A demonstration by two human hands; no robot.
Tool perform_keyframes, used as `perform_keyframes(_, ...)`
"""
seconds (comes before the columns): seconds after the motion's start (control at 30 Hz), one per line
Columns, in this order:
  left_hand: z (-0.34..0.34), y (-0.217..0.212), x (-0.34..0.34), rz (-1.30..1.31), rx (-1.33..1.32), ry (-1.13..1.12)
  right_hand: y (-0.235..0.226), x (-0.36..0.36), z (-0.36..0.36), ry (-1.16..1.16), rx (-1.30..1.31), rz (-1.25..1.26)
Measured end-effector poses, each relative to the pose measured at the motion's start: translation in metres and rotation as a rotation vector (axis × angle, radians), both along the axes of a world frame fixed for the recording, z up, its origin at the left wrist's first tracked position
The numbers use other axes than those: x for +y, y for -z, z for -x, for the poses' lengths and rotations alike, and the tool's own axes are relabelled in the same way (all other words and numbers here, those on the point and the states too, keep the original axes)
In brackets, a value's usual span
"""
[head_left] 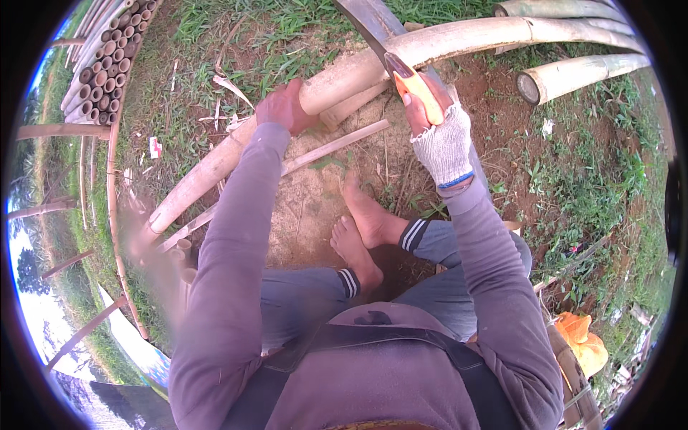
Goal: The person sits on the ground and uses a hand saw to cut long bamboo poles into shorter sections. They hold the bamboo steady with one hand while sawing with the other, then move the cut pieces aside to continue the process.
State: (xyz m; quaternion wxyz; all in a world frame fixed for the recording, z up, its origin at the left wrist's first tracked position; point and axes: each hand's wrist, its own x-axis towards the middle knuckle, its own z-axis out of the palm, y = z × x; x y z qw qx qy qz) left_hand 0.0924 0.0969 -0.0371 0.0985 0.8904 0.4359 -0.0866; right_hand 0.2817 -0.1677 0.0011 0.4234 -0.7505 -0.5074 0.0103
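Note:
A long pale bamboo pole (459, 39) lies across the ground from upper right to lower left. My left hand (285, 107) grips it from above, near its middle. My right hand (438, 132), in a white knit fingerless glove, is closed around the orange handle of a hand saw (416, 89). The saw's dark blade (369, 21) runs up and away, and it meets the pole just right of my left hand. My bare feet (362, 222) rest on the sandy soil below the pole.
A thin split bamboo strip (333, 145) lies under the pole. More bamboo poles (580, 72) lie at the upper right. A stack of cut bamboo tubes (104, 64) sits at the upper left. Grass surrounds the bare soil. An orange cloth (584, 340) lies at the lower right.

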Motion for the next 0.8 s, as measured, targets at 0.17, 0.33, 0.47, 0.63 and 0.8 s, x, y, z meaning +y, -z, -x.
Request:
perform_keyframes(0.17,0.011,-0.001,0.010,-0.018,-0.062,0.008,0.018,0.007,0.012,-0.019,0.255,-0.217)
perform_keyframes(0.33,0.010,-0.008,-0.001,0.066,-0.041,0.016,-0.004,0.018,0.010,0.063,0.344,-0.195)
perform_keyframes(0.47,0.019,0.004,0.005,0.062,-0.063,-0.018,-0.076,0.062,0.006,0.067,0.361,0.041)
perform_keyframes(0.63,0.022,-0.005,0.003,0.084,-0.060,0.017,-0.065,-0.028,0.034,0.117,0.363,0.079)
perform_keyframes(0.8,0.025,0.006,0.003,0.072,-0.093,0.037,-0.083,-0.177,0.065,0.151,0.637,0.012)
